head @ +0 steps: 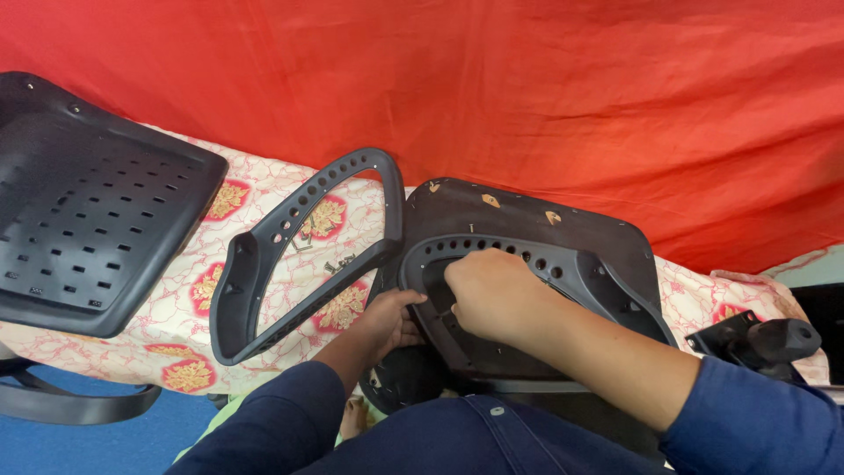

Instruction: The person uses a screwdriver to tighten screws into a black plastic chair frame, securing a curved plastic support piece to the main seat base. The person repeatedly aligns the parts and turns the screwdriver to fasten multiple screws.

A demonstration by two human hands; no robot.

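An armrest is being worked on against a chair seat base.

The seat base is propped on the tabletop edge and steadied from below by the left hand, while the armrest upon it is pressed by the clenched right hand; whether a tool is held cannot be told.

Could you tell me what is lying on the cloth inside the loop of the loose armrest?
A few small screws lie inside the loose armrest on the floral cloth; the frame may hide others.
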